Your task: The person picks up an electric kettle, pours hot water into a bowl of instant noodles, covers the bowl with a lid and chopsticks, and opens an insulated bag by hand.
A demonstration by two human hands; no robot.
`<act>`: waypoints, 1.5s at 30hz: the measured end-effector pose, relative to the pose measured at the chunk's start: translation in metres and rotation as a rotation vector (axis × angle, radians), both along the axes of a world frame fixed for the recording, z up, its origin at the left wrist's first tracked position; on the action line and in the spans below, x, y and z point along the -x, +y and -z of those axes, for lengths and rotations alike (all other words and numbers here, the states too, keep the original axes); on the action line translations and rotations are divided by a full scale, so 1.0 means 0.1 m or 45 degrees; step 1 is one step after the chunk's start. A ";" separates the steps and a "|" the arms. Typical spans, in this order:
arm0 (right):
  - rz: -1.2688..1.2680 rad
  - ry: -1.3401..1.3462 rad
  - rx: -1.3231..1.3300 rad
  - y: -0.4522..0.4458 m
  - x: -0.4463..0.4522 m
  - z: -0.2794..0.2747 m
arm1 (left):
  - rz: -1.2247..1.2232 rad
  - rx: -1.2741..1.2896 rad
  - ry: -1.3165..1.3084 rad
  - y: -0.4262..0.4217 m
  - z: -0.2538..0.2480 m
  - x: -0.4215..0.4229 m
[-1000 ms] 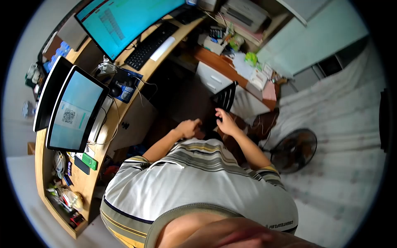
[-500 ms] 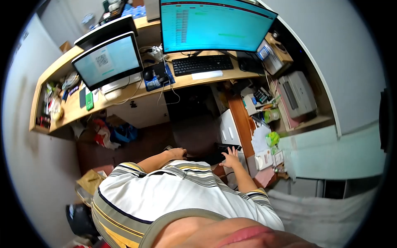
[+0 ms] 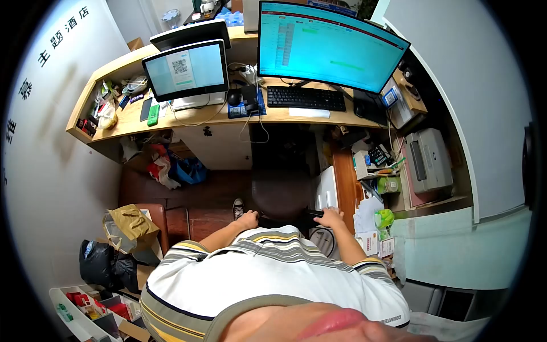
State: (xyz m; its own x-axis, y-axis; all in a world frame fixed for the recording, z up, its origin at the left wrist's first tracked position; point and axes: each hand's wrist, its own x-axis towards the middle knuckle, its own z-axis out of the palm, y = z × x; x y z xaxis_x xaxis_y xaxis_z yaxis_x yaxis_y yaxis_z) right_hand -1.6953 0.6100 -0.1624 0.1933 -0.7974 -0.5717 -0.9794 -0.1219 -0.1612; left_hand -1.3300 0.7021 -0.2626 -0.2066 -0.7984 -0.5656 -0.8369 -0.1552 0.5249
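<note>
My left hand (image 3: pixel 247 220) is low in front of my body, its fingers curled at a small dark piece beside the dark chair seat (image 3: pixel 280 194). What it holds is too small to make out. On the other side of the seat, my right hand (image 3: pixel 330 218) has its fingers bent round the end of a black armrest (image 3: pixel 313 213), near the white drawers (image 3: pixel 326 191). A shoe (image 3: pixel 238 208) shows on the floor just beyond my left hand.
Ahead, the wooden desk (image 3: pixel 222 119) bears a large monitor (image 3: pixel 330 48), a smaller screen (image 3: pixel 188 71) and a keyboard (image 3: pixel 306 98). A printer (image 3: pixel 430 159) stands right. Bags (image 3: pixel 134 228) and an open box (image 3: pixel 85 325) are at left.
The view has swung round to face the desk squarely. My right hand, spread earlier, has come down to the black armrest with its fingers bent. My left hand stays low and curled.
</note>
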 end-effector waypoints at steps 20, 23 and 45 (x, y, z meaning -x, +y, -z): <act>0.486 0.044 -0.656 -0.15 0.32 0.49 | -0.718 -0.068 -0.054 -0.12 -0.19 0.26; 0.529 0.010 -0.711 -0.16 0.31 0.38 | -0.636 -0.069 -0.082 -0.12 -0.13 0.25; 0.512 0.036 -0.711 -0.17 0.29 0.32 | -0.678 -0.020 0.192 -0.12 -0.01 0.20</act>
State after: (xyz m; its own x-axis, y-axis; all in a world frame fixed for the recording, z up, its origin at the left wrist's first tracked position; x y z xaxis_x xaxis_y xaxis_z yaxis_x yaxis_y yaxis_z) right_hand -1.7246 0.5931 -0.1948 -0.0771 -0.3888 -0.9181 -0.9358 0.3459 -0.0679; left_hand -1.3505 0.6898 -0.2612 0.1438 -0.8064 -0.5736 -0.5561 -0.5453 0.6272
